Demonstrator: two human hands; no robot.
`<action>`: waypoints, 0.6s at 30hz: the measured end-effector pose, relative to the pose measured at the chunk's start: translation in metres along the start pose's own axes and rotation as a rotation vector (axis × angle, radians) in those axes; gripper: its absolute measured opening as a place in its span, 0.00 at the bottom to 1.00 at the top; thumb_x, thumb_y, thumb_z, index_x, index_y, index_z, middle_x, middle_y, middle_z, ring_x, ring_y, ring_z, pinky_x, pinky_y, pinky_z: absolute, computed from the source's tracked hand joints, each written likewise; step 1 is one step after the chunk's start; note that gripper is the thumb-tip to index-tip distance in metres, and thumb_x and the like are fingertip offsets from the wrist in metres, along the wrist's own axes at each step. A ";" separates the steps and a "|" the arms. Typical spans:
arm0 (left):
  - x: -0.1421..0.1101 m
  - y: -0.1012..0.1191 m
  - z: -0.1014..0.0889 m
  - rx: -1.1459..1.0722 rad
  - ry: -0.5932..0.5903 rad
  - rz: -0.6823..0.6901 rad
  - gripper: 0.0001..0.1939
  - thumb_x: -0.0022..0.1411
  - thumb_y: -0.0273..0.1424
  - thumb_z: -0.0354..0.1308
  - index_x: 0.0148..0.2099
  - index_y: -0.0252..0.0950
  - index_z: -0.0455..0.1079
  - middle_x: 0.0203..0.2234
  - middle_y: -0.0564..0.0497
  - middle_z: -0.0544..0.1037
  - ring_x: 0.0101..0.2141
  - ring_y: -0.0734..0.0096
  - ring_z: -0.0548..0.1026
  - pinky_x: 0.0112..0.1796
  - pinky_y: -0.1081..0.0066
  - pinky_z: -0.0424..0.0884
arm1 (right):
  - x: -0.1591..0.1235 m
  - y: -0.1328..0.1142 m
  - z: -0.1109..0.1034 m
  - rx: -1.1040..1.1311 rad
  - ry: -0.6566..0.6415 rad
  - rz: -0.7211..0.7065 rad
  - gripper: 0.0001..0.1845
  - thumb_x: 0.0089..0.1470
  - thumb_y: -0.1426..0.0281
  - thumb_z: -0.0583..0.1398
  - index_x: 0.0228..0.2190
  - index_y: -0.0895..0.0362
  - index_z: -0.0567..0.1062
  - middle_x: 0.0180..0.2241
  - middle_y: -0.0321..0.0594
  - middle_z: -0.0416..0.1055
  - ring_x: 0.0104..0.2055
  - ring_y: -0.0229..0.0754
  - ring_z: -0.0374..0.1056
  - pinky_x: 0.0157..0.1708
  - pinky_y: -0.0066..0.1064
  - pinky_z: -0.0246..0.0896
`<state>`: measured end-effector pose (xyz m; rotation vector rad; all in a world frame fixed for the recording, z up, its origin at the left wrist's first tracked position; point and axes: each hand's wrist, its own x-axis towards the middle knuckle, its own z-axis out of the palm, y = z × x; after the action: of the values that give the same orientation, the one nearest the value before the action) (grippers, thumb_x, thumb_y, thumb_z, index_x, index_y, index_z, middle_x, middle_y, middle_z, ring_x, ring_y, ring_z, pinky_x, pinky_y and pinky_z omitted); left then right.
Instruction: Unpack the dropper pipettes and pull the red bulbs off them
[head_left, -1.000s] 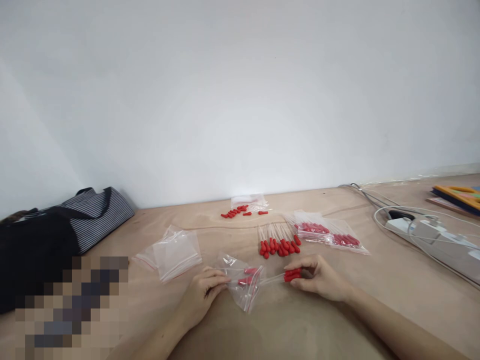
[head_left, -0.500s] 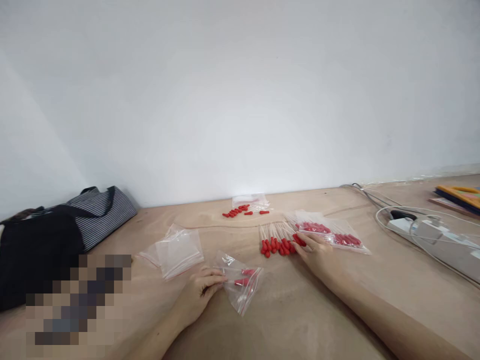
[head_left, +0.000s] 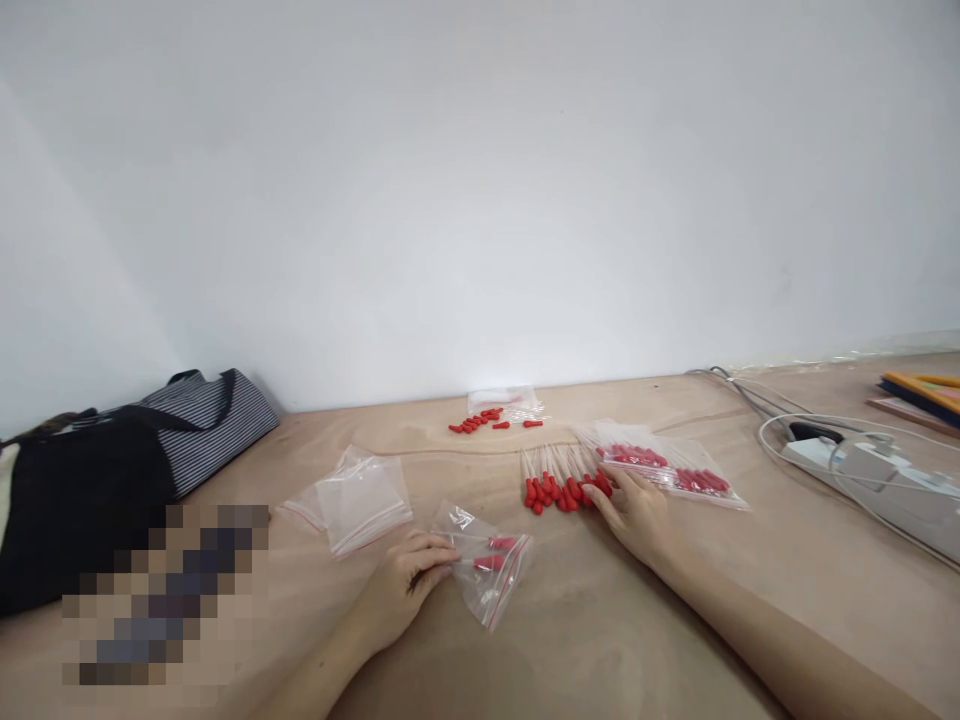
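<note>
My left hand (head_left: 416,575) pinches the closed end of a clear zip bag (head_left: 484,595), which lies on the table with two red-bulbed droppers (head_left: 491,563) inside. A row of droppers (head_left: 551,490) with thin clear stems and red bulbs lies in the middle, bulbs toward me. At the right end of that row, my right hand (head_left: 634,510) has its thumb and fingers closed around a red dropper bulb; the fingers partly hide it. Just beyond this hand lie filled zip bags (head_left: 701,480) of droppers.
Flat zip bags (head_left: 364,505) lie to the left. Loose red bulbs (head_left: 476,420) and clear stems sit by another bag (head_left: 499,400) near the wall. A striped black bag (head_left: 217,420) stands at left; a power strip (head_left: 877,475) with cables lies at right.
The view has shifted slightly. My right fingers have moved a little at the row's right end and remain by the bulbs. My left hand still holds the bag.
</note>
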<state>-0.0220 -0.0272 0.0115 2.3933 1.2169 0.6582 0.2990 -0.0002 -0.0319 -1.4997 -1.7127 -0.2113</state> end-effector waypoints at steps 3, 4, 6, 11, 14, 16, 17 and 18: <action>-0.001 0.000 0.000 0.005 -0.006 -0.008 0.12 0.58 0.29 0.48 0.39 0.42 0.73 0.36 0.51 0.76 0.38 0.69 0.72 0.40 0.69 0.68 | -0.002 0.002 -0.006 0.038 -0.010 -0.017 0.18 0.53 0.59 0.51 0.37 0.58 0.71 0.35 0.45 0.71 0.36 0.43 0.67 0.36 0.34 0.61; -0.001 -0.001 0.000 0.007 -0.006 -0.010 0.12 0.58 0.29 0.48 0.39 0.42 0.73 0.36 0.51 0.76 0.38 0.69 0.71 0.40 0.69 0.68 | -0.003 0.002 -0.008 0.046 -0.004 -0.034 0.17 0.53 0.60 0.51 0.37 0.57 0.71 0.35 0.45 0.71 0.37 0.43 0.67 0.37 0.34 0.60; -0.001 -0.001 0.000 0.007 -0.008 -0.017 0.12 0.58 0.28 0.48 0.39 0.41 0.73 0.36 0.51 0.75 0.39 0.69 0.71 0.41 0.69 0.67 | -0.004 -0.001 -0.013 0.071 0.021 -0.074 0.14 0.53 0.62 0.52 0.35 0.56 0.72 0.34 0.44 0.71 0.37 0.44 0.66 0.38 0.36 0.59; -0.001 -0.001 0.002 -0.013 -0.002 -0.021 0.13 0.58 0.27 0.48 0.38 0.41 0.73 0.36 0.51 0.76 0.38 0.69 0.71 0.40 0.69 0.67 | -0.013 -0.035 -0.024 0.280 -0.150 -0.280 0.09 0.52 0.69 0.53 0.31 0.55 0.73 0.28 0.41 0.69 0.32 0.39 0.63 0.34 0.33 0.57; 0.000 0.002 0.003 -0.021 0.010 -0.008 0.12 0.57 0.28 0.49 0.38 0.41 0.74 0.34 0.50 0.76 0.37 0.68 0.72 0.39 0.69 0.68 | -0.019 -0.061 -0.024 0.383 -0.337 -0.352 0.09 0.52 0.69 0.54 0.32 0.53 0.74 0.28 0.39 0.69 0.31 0.38 0.61 0.34 0.33 0.55; 0.000 0.005 0.003 -0.023 0.012 -0.010 0.11 0.57 0.30 0.51 0.39 0.41 0.73 0.34 0.51 0.76 0.37 0.68 0.72 0.39 0.68 0.68 | -0.022 -0.074 -0.022 0.412 -0.433 -0.360 0.10 0.52 0.69 0.54 0.33 0.51 0.75 0.30 0.38 0.69 0.32 0.38 0.60 0.35 0.33 0.54; 0.000 0.006 0.003 -0.024 0.013 -0.020 0.11 0.57 0.31 0.51 0.40 0.41 0.73 0.33 0.51 0.76 0.36 0.68 0.72 0.39 0.68 0.68 | -0.022 -0.079 -0.020 0.412 -0.470 -0.352 0.10 0.52 0.69 0.53 0.34 0.50 0.74 0.30 0.38 0.69 0.33 0.38 0.60 0.35 0.33 0.53; -0.001 0.007 0.004 -0.026 0.015 -0.033 0.11 0.57 0.33 0.51 0.41 0.41 0.72 0.33 0.50 0.76 0.36 0.68 0.72 0.38 0.69 0.68 | -0.022 -0.083 -0.018 0.400 -0.499 -0.335 0.11 0.53 0.69 0.53 0.34 0.50 0.74 0.29 0.37 0.69 0.33 0.39 0.59 0.35 0.33 0.52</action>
<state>-0.0159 -0.0321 0.0120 2.3465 1.2434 0.6787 0.2327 -0.0503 -0.0035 -1.0123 -2.2374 0.3472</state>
